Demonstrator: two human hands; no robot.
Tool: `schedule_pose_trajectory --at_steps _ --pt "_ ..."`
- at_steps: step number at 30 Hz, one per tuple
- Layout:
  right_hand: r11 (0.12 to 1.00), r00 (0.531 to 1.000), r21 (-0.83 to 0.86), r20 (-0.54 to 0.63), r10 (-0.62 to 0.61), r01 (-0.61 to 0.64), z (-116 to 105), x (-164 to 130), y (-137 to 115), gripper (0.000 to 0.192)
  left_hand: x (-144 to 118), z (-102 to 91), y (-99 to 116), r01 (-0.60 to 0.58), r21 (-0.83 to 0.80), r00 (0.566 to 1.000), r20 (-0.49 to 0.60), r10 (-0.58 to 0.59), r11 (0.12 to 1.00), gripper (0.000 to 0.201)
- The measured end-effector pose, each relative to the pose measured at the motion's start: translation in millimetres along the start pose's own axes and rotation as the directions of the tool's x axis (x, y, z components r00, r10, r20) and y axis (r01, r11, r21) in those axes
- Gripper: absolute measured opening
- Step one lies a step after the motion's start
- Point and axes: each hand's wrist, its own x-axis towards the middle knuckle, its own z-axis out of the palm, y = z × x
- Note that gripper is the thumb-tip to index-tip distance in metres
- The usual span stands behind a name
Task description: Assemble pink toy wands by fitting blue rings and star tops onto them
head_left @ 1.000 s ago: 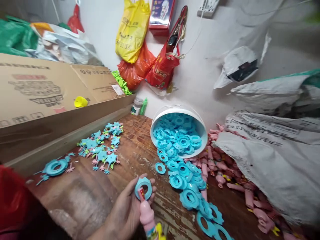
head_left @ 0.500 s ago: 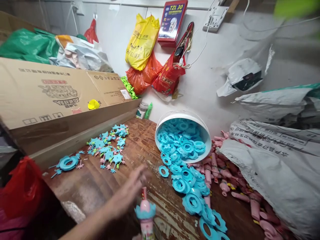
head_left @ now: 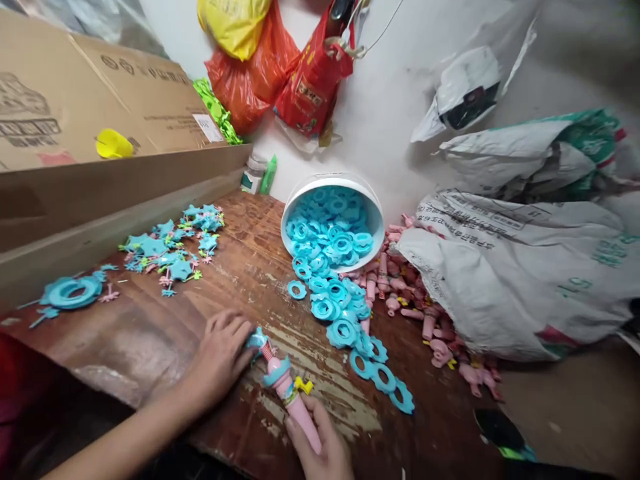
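My right hand is closed around the pink handle of a toy wand, which lies tilted with its tip pointing up and left. The wand has a scalloped blue ring around its middle and a yellow crank-shaped piece on its side. At the tip, my left hand has its fingers curled against a blue star piece; the thumb's grip is partly hidden. Further left lies a pile of blue star pieces with small pink and green ends. Loose blue rings spread across the wooden table beyond the wand.
A white bucket lies on its side, spilling blue rings. Pink handles are heaped beside a white woven sack on the right. A cardboard box borders the left, with larger blue rings near it. Bags hang on the wall.
My left hand, blurred and stretched over the table before, is now at the wand's tip, where a blue star piece shows. The wand has tilted left, my right hand has come into view, and the camera looks lower.
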Motion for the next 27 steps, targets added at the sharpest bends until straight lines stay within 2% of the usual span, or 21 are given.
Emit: schedule_pose_trajectory --at_steps 3,5,9,11,16,23,27 --pt "0.978 0.999 -0.207 -0.031 -0.022 0.015 -14 -4 6 0.051 -7 16.3 11 0.085 -0.285 0.995 0.075 -0.066 0.955 0.036" --pt "0.966 1.0 -0.259 -0.014 0.022 -0.025 -23 -8 0 0.049 -5 19.5 9 0.115 -0.377 0.986 0.156 -0.059 0.919 0.046" --pt "0.974 0.99 -0.209 0.09 0.107 -0.086 -28 -9 -23 0.027 2 15.3 3 0.096 -0.378 0.956 0.291 0.019 0.921 0.042" --pt "0.983 0.988 -0.147 0.087 0.126 -0.112 -26 -7 -28 0.022 6 11.9 4 0.091 -0.38 0.944 0.329 0.042 0.921 0.044" --pt "0.992 0.992 0.001 0.027 0.122 -0.123 -25 -7 -22 0.034 10 9.8 6 0.141 -0.406 0.933 0.359 0.016 0.903 0.045" --pt "0.989 0.989 -0.023 0.008 0.148 -0.148 -23 -1 -26 0.048 11 14.0 0 0.148 -0.49 0.938 0.346 0.035 0.859 0.046" --pt "0.988 0.988 -0.009 0.023 0.155 -0.155 -20 5 -31 0.046 12 13.4 0 0.17 -0.511 0.927 0.373 0.039 0.842 0.047"
